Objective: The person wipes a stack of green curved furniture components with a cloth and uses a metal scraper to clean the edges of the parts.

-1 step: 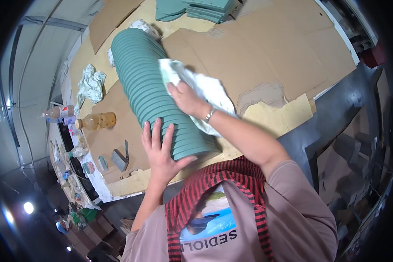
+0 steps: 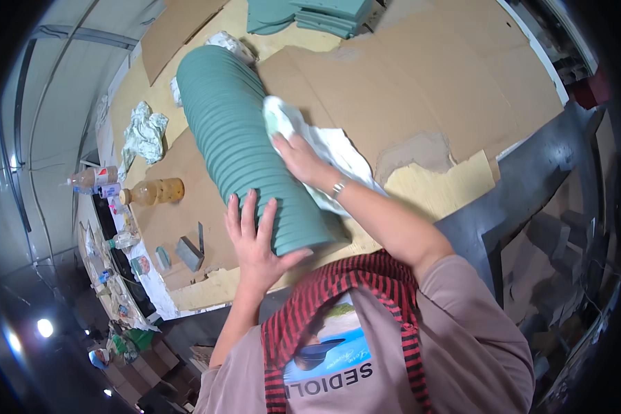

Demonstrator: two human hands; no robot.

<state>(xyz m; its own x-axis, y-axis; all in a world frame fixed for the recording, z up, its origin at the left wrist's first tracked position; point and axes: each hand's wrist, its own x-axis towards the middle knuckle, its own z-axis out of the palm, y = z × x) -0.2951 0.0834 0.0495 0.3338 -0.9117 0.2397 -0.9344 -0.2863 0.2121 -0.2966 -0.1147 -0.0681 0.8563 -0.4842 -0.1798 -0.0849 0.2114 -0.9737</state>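
A long row of green, rounded flat pieces (image 2: 231, 127) lies on its side across the work table, packed face to face. My left hand (image 2: 254, 238) rests on its near end, fingers spread over the edges and thumb by the end face. Against the row's right side, my right hand (image 2: 302, 160) grips a white cloth (image 2: 338, 148). The cloth bunches beyond the fingers and trails to the right under the wrist; part of it is hidden by the hand and forearm.
Cardboard sheets (image 2: 421, 83) cover much of the table. Flat green pieces (image 2: 331, 15) are stacked at the far edge. Left of the row are a crumpled cloth (image 2: 145, 131), a bottle of yellowish liquid (image 2: 155, 192) and a grey block (image 2: 189, 253). A dark metal edge (image 2: 490, 196) runs along the right.
My right hand and the cloth have moved slightly to the right and nearer to me along the row's side. The left hand stays almost where it was.
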